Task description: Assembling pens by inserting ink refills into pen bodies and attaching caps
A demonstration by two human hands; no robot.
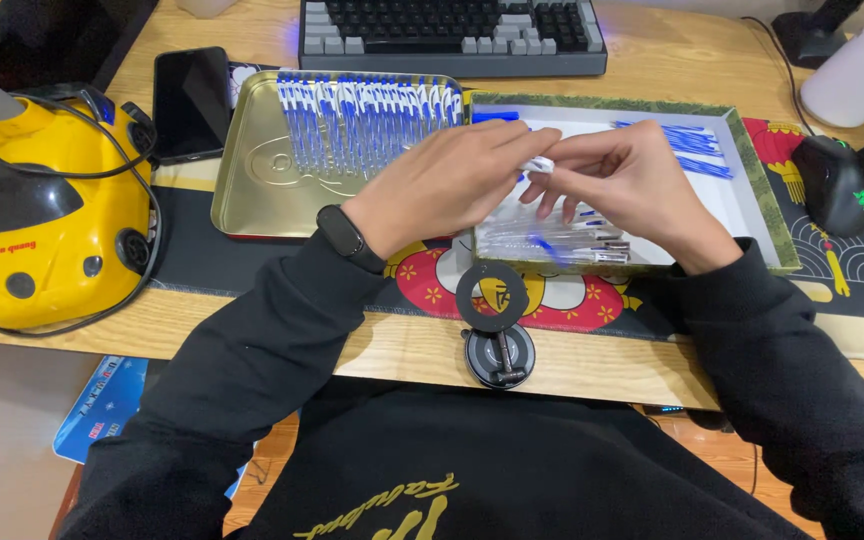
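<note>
Two hands meeting over the white box (752,205), fingertips pinched together on one small white pen part (540,164). Left hand (447,185), wrist in a black watch (344,236), closing thumb and forefinger on the near end; right hand (632,180) clamping the far end, remaining fingers curled below. Both grips shut on the part; precise finger placement hidden by the knuckles.

Part held above the box's left half, clear of its floor. Beneath: clear barrels (552,243) heaped in the near corner; loose blue refills (687,140) toward the far wall. Left of the box, touching it: gold tin tray (252,165) carrying a close row of blue-and-white pens (367,115).

Judged light, stiff and smooth plastic: little force needed, though apt to slip or roll if released; thin walls likely to crack under a hard squeeze. Best taken by the ends between fingertip pads, as here.

Elsewhere on the table (402,350): keyboard (452,35), phone (190,100), yellow gadget (37,210), mouse (837,180), round black stand (494,335).
</note>
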